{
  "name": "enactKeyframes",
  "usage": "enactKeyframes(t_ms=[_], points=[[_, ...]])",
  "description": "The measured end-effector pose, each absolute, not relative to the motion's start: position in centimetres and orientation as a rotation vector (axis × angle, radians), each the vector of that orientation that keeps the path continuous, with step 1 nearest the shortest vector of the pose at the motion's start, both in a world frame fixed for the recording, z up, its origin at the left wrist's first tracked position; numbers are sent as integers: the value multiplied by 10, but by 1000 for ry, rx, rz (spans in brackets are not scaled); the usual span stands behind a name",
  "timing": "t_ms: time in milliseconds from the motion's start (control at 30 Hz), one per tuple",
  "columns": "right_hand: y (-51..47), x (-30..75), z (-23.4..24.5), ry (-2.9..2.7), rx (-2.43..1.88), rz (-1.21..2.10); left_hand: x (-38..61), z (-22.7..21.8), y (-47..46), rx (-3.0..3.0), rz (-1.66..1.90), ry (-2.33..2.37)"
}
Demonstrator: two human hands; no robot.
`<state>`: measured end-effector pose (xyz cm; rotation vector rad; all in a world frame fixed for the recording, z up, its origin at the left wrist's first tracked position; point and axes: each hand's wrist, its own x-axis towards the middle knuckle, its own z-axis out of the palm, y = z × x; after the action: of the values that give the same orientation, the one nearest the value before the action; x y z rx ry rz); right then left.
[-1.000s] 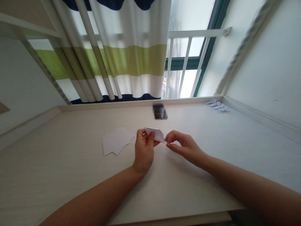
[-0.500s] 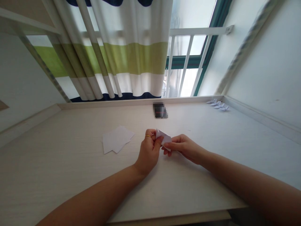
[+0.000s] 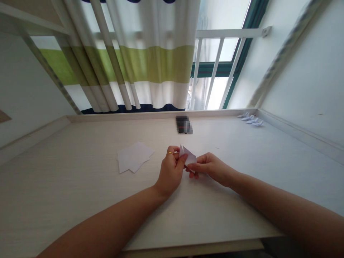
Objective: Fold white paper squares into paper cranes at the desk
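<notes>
A small piece of folded white paper (image 3: 190, 158) is held between both hands above the middle of the table. My left hand (image 3: 172, 168), with a ring on one finger, pinches its left side, the thumb lying on the front. At the lower right edge, my right hand (image 3: 206, 166) grips the same paper between thumb and fingers. Two pointed tips stick up at the paper's upper left, with a narrow gap between them. The fingers behind the paper are partly hidden.
Several loose white paper sheets (image 3: 134, 157) lie overlapping left of my hands. A dark, pixelated object (image 3: 184, 124) sits near the table's back edge. Several small folded paper figures (image 3: 251, 119) rest in the back right corner. A raised rim (image 3: 129, 117) borders the white table (image 3: 88, 200).
The two tips of the folded paper stand further apart now. Both hands keep their hold in nearly the same place. The camera view has shifted slightly.
</notes>
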<state>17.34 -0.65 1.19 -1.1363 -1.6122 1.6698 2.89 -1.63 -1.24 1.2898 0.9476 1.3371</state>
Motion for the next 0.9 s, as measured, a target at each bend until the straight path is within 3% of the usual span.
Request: enactKeyframes(t_ms=[900], points=[[-11, 169, 19, -1598, -1309, 1610, 26, -13, -15, 1430, 1292, 979]])
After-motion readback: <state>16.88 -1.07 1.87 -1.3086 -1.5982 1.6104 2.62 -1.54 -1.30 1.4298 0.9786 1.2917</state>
